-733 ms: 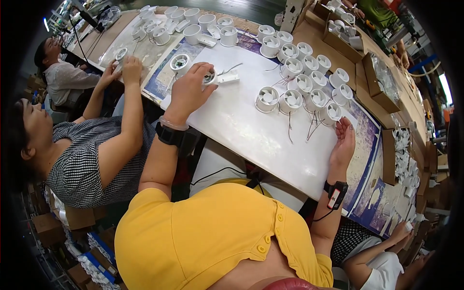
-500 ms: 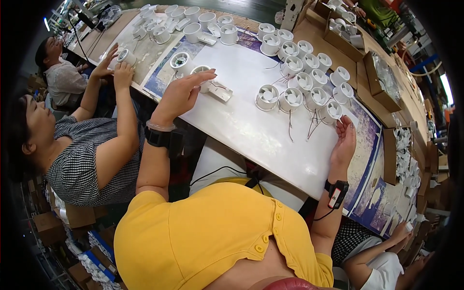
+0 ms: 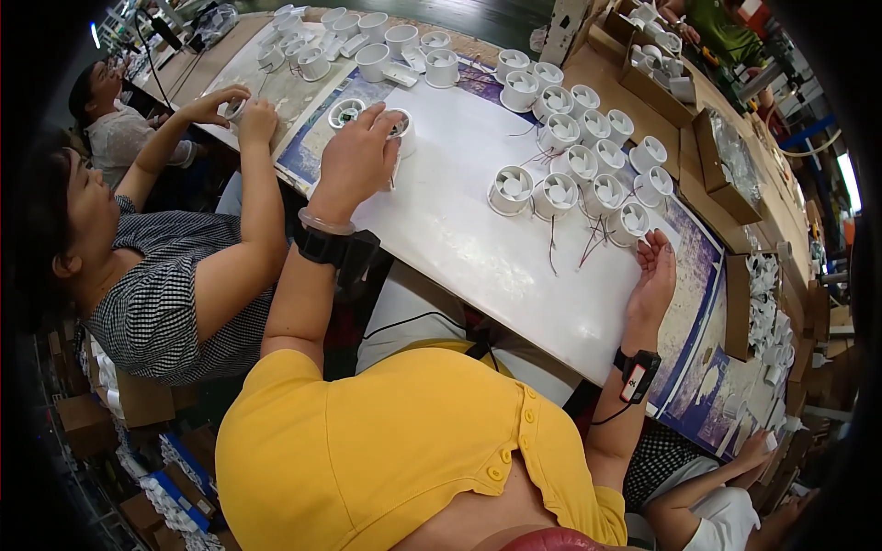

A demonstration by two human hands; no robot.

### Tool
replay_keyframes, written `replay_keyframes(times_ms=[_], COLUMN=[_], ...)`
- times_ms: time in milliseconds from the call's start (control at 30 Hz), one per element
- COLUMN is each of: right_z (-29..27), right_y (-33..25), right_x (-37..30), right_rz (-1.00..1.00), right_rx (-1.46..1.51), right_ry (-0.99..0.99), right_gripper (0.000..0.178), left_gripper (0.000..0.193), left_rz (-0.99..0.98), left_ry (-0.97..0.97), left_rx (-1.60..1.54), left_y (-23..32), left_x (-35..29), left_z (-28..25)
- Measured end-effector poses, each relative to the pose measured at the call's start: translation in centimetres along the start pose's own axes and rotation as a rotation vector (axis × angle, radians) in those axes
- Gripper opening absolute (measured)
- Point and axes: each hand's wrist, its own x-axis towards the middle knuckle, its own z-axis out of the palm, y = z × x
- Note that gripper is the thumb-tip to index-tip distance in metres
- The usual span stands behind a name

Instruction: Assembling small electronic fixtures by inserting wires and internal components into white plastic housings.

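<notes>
My left hand is at a white round fan housing, its fingers at the rim and its palm covering part of the side. Inside that housing a little of a circuit board shows, and a white flat piece below it is mostly hidden by my hand. Just left stands a second white housing with a green board inside. On the right, my right hand rests palm up with loosely curled, parted fingers, holding nothing. Its fingertips are close beside a white fan, the nearest of a cluster with thin wires.
More white housings stand along the far left of the white tabletop. Cardboard boxes line the right side, one with white parts. A co-worker at left handles a small round part; another person's hand shows at lower right.
My left hand has turned, its fingers now pointing away from me. The housing under it has shifted slightly right, and its flat piece has swung toward me. My right hand is nearly still.
</notes>
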Motion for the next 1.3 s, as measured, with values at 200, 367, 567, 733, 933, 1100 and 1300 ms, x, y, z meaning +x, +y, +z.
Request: replay_keyframes(times_ms=[200,367,567,733,933,1100,1300], right_z=[0.2,-0.2,-0.4,-0.3,0.1,0.3,0.0], right_y=[0.0,0.0,0.2,0.0,-0.1,-0.1,0.0], right_x=[0.0,0.0,0.1,0.1,-0.1,-0.1,0.0], right_rz=[0.004,-0.004,-0.005,-0.004,-0.004,-0.006,-0.006], right_rx=[0.004,-0.006,-0.003,-0.014,-0.005,-0.007,0.003], right_ry=[-0.016,-0.016,-0.024,-0.019,-0.011,-0.008,-0.007], right_gripper=[0.036,0.038,0.038,0.038,0.036,0.035,0.035], left_gripper=[0.028,0.024,0.025,0.027,0.027,0.032,0.032], left_rz=[0.049,0.009,-0.001,-0.069,-0.194,-0.142,-0.140], left_ry=[0.200,0.029,0.052,0.048,0.036,0.040,-0.148], left_rx=[0.229,0.486,0.393,0.412,0.557,0.420,0.274], left_y=[4.7,2.3,-1.2,-3.3,-4.2,-0.8,-1.9], left_x=[-1.7,-0.7,-0.8,-0.4,0.9,4.1,9.3], left_z=[1.6,3.3,4.2,3.8,3.8,3.8,7.1])
